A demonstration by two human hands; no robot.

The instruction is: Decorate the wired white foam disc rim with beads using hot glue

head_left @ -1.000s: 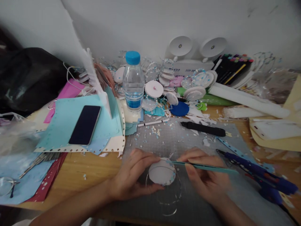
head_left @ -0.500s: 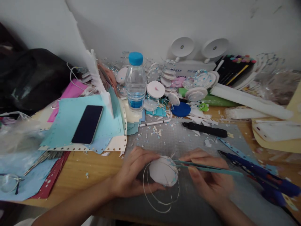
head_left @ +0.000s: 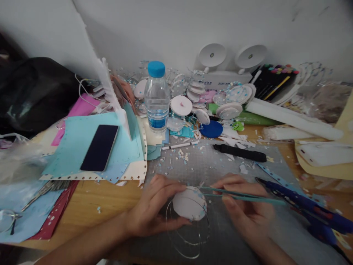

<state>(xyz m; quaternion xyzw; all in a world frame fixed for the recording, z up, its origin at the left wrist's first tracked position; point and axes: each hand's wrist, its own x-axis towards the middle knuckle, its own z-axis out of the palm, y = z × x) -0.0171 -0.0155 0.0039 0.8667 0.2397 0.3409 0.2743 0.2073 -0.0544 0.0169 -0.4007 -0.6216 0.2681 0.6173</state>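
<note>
Between its thumb and fingers, my left hand grips a white round disc by its left side. Thin wire loops hang over the disc and below it, and small blue and white bits dot its right rim. My right hand pinches teal tweezers, whose tips point left, close to the disc's upper right edge. The two tips are apart. Whether they touch the wire is too blurred to tell.
A grey mat lies under the hands, strewn with paper bits. Behind stand a water bottle and decorated discs. A black pen-like tool lies ahead, a blue glue gun at right, and a phone on papers at left.
The disc with its wire loops has shifted slightly left and tilted in my left hand. The tweezer tips are spread a little wider. The whole view has moved slightly.
</note>
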